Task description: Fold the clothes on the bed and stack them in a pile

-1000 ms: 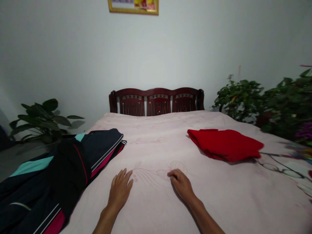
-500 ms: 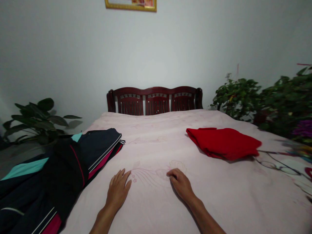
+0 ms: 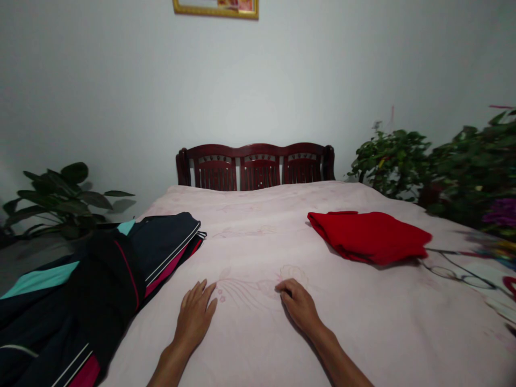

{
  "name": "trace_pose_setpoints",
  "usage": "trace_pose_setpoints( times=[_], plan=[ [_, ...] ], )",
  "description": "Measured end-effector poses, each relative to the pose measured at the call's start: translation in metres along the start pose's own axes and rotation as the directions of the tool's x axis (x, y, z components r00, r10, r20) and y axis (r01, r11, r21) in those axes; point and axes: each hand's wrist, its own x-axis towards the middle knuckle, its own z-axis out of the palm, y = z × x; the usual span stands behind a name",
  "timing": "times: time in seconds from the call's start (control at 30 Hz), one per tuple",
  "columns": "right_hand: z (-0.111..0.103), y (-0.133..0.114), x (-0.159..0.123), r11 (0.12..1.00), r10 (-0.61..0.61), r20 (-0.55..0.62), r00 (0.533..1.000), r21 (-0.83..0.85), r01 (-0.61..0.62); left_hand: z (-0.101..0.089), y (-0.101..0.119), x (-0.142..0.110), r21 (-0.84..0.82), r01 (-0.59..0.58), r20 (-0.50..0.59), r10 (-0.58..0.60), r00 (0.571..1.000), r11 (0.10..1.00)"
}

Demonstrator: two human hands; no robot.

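Left grip (image 3: 196, 310) spread, right grip (image 3: 300, 305) loosely curled, both rested empty on a pink sheet (image 3: 253, 344). Beyond the right lay a red cloth (image 3: 368, 236), likely soft and light, best held by its folds.

A pale pink, flower-patterned sheet (image 3: 250, 344) covers the bed (image 3: 250, 209). Dark clothing (image 3: 161, 242) lies along its left side, a folded red cloth (image 3: 368, 236) on the right, with eyeglasses (image 3: 457, 277) just beside the cloth.
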Motion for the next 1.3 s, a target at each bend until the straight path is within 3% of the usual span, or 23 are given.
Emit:
trace_pose_setpoints(
  times=[1.3],
  plan=[
    [0.0027, 0.0056, -0.0009, 1.0, -0.006, 0.003, 1.0, 0.011, 0.006, 0.0028, -0.0006, -0.0014, 0.005, -0.036, -0.016, 0.036, 0.999, 0.999]
  ],
)
